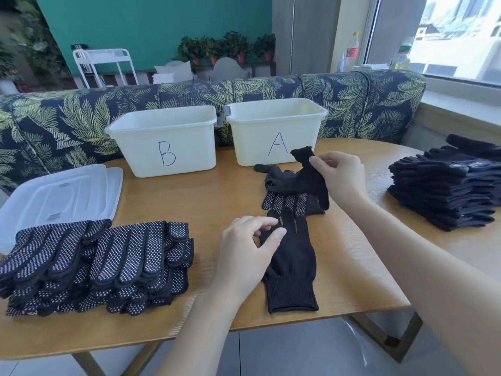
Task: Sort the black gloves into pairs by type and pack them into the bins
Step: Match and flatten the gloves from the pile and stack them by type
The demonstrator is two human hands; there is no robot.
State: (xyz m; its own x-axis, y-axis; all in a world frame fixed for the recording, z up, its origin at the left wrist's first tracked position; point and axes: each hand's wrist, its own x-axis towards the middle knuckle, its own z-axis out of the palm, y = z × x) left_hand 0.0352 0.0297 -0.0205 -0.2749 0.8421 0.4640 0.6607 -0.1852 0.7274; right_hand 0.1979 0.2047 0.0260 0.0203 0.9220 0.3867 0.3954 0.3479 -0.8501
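Right, reading this off my feed, line by line.

Plain glove point(291, 263): it is lying flat on the wooden table point(189, 202) near the front edge, cuff toward me, fingers pointing away.

Left hand point(248, 251): I am seeing it resting at the plain glove's finger end, thumb and forefinger curling together at the fingertips; whether they are actually pinching the fabric I cannot tell.

Right hand point(339, 175): it is gripping a second plain glove point(309, 177), holding it lifted just in front of bin A, cuff up and fingers drooping.

Dotted glove point(290, 203): it is lying beneath the lifted one, dotted palm showing, just beyond the flat glove's fingertips.

Bin A point(273, 131): it is sitting at the back of the table, right of bin B point(165, 139), the two nearly touching; I cannot see into either.

Dotted stack point(95, 264): a pile of dotted gloves is sitting at the left front of the table.

Plain stack point(444, 191): a pile of plain dark gloves is sitting at the right edge.

Lids point(62, 194): translucent lids are lying behind the dotted stack.
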